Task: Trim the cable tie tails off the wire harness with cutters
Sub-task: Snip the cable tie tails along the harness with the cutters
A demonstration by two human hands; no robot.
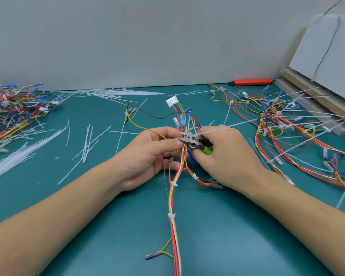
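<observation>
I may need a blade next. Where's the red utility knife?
In the head view, the red utility knife lies far right on the mat against the wall, left of the leaning boards.

A plain pale grey wall (127, 40) closes the scene from nine to two o'clock, evenly lit. Below it spreads a teal work surface (112, 226). At two o'clock, white panels (327, 50) lean on stacked boards (315, 104).
</observation>
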